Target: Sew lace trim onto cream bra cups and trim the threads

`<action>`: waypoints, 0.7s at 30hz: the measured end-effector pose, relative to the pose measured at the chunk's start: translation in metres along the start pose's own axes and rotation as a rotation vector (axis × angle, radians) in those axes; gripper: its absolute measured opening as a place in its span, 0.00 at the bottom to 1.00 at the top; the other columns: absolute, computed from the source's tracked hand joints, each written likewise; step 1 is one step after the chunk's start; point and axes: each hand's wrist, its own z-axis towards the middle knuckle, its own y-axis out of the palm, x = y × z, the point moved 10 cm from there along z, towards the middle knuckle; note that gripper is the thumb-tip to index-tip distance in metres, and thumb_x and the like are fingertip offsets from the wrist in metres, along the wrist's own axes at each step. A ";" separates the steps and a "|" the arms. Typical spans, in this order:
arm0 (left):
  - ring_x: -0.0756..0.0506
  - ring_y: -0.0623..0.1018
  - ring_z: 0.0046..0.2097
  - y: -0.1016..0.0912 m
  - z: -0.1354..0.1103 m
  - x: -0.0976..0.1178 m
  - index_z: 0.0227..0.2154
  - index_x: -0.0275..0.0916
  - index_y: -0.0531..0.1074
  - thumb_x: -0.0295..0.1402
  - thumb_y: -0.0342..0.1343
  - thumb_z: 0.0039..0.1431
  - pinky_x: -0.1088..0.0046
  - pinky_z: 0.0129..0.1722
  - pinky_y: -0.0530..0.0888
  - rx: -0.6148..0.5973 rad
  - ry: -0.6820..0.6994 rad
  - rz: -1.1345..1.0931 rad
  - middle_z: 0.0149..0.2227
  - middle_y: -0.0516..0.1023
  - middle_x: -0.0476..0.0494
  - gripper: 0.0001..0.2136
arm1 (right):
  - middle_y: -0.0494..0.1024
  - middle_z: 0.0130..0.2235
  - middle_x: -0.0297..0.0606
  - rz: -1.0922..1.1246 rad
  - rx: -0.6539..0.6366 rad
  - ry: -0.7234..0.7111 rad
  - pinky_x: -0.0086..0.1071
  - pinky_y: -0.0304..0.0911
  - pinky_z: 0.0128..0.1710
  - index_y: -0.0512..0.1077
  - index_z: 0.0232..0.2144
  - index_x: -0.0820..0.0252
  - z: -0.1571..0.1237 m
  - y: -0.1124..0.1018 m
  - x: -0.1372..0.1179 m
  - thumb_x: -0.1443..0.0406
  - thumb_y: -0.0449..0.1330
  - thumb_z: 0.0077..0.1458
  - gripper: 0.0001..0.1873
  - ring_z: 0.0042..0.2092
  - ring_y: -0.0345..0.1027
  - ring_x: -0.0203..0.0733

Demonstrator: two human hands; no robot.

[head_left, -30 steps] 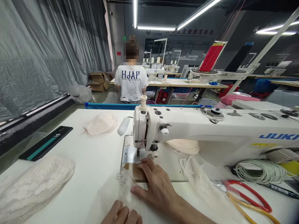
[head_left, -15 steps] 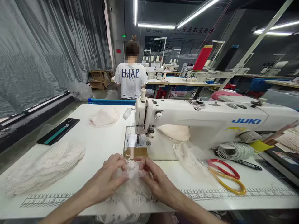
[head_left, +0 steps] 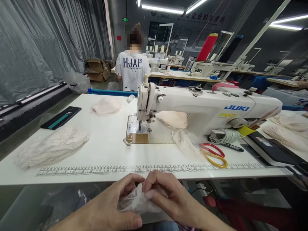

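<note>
A gathered piece of white lace fabric (head_left: 134, 200) is held in front of the table's near edge, low in the head view. My left hand (head_left: 120, 202) is curled round its left side, thumb stretched along the bottom. Pinching the top and right of the lace, my right hand (head_left: 166, 195) has thumb and forefinger together. Both hands hang just below the printed ruler strip (head_left: 108, 170). Beyond them stands the white sewing machine (head_left: 199, 104), its needle area (head_left: 141, 126) holding no visible cloth.
On the left lie a stack of lace pieces (head_left: 55, 146), a black phone-sized box (head_left: 61, 117) and a pale cloth piece (head_left: 107, 106). Right of the needle are more lace (head_left: 185, 142), red and yellow-handled scissors (head_left: 215, 158), coiled cord (head_left: 222, 136) and a marker (head_left: 232, 147). A person (head_left: 132, 69) sits ahead.
Both hands have drawn the lace back from near the needle plate to in front of the table edge, bunching it. The head view has tipped downward.
</note>
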 end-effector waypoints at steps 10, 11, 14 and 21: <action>0.43 0.71 0.45 0.015 -0.017 -0.066 0.57 0.46 0.55 0.34 0.58 0.55 0.69 0.45 0.66 0.173 -0.059 -0.151 0.44 0.71 0.45 0.28 | 0.67 0.47 0.43 0.330 0.044 0.254 0.32 0.58 0.44 0.69 0.27 0.62 -0.037 0.031 0.066 0.63 0.62 0.54 0.08 0.49 0.62 0.43; 0.44 0.71 0.44 0.014 -0.020 -0.072 0.57 0.46 0.54 0.34 0.57 0.55 0.70 0.44 0.66 0.182 -0.087 -0.114 0.43 0.72 0.45 0.28 | 0.68 0.45 0.43 0.374 0.042 0.316 0.31 0.58 0.41 0.68 0.26 0.62 -0.041 0.038 0.077 0.62 0.62 0.53 0.10 0.46 0.63 0.42; 0.44 0.72 0.42 0.012 -0.028 -0.086 0.58 0.46 0.55 0.34 0.56 0.54 0.70 0.43 0.65 0.208 -0.190 -0.033 0.43 0.72 0.46 0.28 | 0.69 0.32 0.35 0.492 0.015 0.481 0.26 0.55 0.29 0.66 0.26 0.63 -0.051 0.058 0.101 0.61 0.64 0.51 0.12 0.32 0.61 0.34; 0.44 0.72 0.38 0.017 -0.024 -0.100 0.44 0.34 0.68 0.42 0.60 0.49 0.73 0.38 0.65 0.226 -0.280 -0.137 0.35 0.76 0.43 0.22 | 0.66 0.30 0.31 0.478 0.042 0.444 0.25 0.52 0.29 0.65 0.34 0.62 -0.051 0.067 0.098 0.64 0.63 0.51 0.11 0.31 0.56 0.31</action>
